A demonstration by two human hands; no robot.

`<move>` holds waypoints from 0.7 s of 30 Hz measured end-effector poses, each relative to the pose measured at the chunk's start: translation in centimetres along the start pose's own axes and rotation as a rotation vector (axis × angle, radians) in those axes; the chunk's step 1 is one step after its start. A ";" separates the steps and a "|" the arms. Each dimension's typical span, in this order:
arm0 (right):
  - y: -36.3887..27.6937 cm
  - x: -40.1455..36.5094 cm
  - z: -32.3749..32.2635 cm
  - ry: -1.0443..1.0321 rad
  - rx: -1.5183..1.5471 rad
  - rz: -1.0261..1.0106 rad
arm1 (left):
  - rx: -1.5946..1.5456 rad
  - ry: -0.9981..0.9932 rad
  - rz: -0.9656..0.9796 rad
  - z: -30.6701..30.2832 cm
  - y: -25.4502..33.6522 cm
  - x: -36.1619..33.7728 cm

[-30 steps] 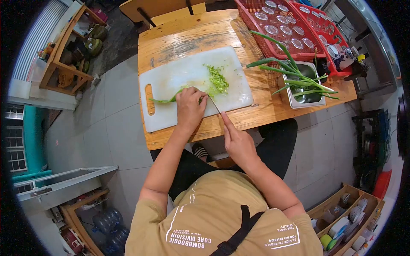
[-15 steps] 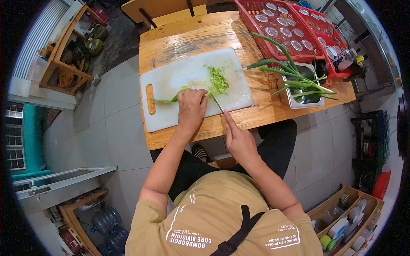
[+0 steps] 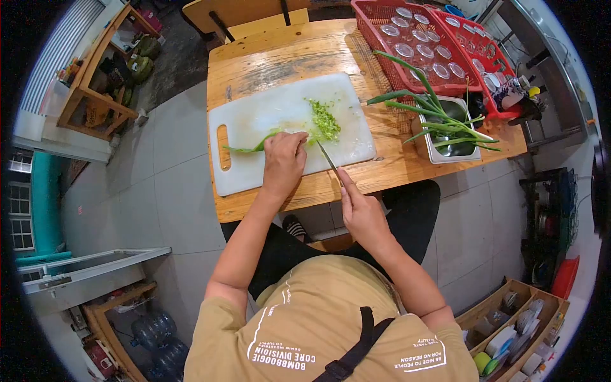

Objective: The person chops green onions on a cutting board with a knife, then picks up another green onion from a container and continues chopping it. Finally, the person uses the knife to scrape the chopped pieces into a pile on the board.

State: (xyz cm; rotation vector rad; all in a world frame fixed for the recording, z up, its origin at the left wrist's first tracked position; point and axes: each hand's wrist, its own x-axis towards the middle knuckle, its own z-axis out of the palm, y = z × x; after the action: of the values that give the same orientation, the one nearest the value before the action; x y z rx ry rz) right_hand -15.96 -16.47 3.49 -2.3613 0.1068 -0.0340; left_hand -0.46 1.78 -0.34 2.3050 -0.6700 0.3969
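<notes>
My left hand (image 3: pixel 284 162) is closed over a green onion (image 3: pixel 256 148), pressing it on the white cutting board (image 3: pixel 245 118); its green end sticks out toward the board's handle slot. Gripped in my right hand (image 3: pixel 363 213) is a knife (image 3: pixel 327 155), its blade just right of my left fingertips and pointing away from me. A small heap of chopped green onion (image 3: pixel 326 121) lies on the board beyond the blade. Whole green onions (image 3: pixel 439 108) rest across a metal container (image 3: pixel 422 150) on the right of the table.
The wooden table (image 3: pixel 267 51) carries a red basket (image 3: pixel 377 51) of upturned glasses at its far right. A second red basket (image 3: pixel 507 113) with more glassware and utensils stands beside it. A wooden chair (image 3: pixel 254 14) is at the far edge.
My right hand and the knife have shifted slightly right and toward me, widening the gap to my left fingers. My left hand keeps hold of the green onion.
</notes>
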 end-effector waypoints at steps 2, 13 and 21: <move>-0.4 0.5 0.2 0.013 -0.019 -0.016 | 0.010 0.016 0.009 -0.1 0.2 -0.1; 0.0 1.4 2.3 0.000 -0.223 -0.056 | 0.039 0.046 -0.020 -1.5 0.0 -0.8; -0.7 2.1 0.7 -0.056 -0.158 -0.037 | 0.023 0.045 -0.027 -2.2 0.2 -1.1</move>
State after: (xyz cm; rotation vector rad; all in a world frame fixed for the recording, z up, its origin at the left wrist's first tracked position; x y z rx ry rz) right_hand -13.77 -15.64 3.51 -2.5194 0.0403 0.0235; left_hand -1.68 3.59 0.79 2.3172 -0.6142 0.4446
